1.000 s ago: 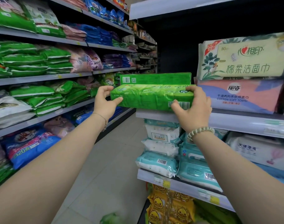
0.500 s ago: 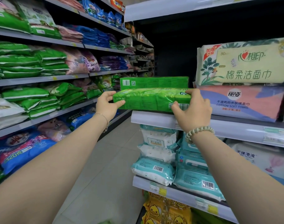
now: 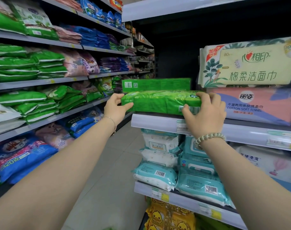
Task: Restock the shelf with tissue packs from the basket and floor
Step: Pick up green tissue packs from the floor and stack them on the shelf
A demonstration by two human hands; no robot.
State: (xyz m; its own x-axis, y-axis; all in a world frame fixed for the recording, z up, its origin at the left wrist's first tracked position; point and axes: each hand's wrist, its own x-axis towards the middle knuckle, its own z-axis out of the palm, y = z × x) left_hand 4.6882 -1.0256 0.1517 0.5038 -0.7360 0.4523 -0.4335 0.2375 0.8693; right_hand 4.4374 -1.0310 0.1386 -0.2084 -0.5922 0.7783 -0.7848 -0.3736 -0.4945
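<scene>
A green tissue pack (image 3: pixel 159 102) lies flat on the front edge of the right-hand shelf (image 3: pixel 158 122), held at both ends. My left hand (image 3: pixel 115 108) grips its left end, thumb underneath. At the right end, my right hand (image 3: pixel 206 113) curls its fingers over the top and presses its thumb on the barcode side. A second green tissue pack (image 3: pixel 156 84) stands just behind it on the same shelf. The basket and the floor packs are out of view.
Beside the green packs on the right lie a pink cotton towel pack (image 3: pixel 257 105) with a cream tissue pack (image 3: pixel 249 63) on top. Teal wet-wipe packs (image 3: pixel 199 180) fill the shelf below. Across the tiled aisle (image 3: pixel 111 171), left shelves (image 3: pixel 42 82) hold green and blue bags.
Both hands have lowered the green pack onto the shelf edge and slid it back toward the pack behind. The camera has moved closer.
</scene>
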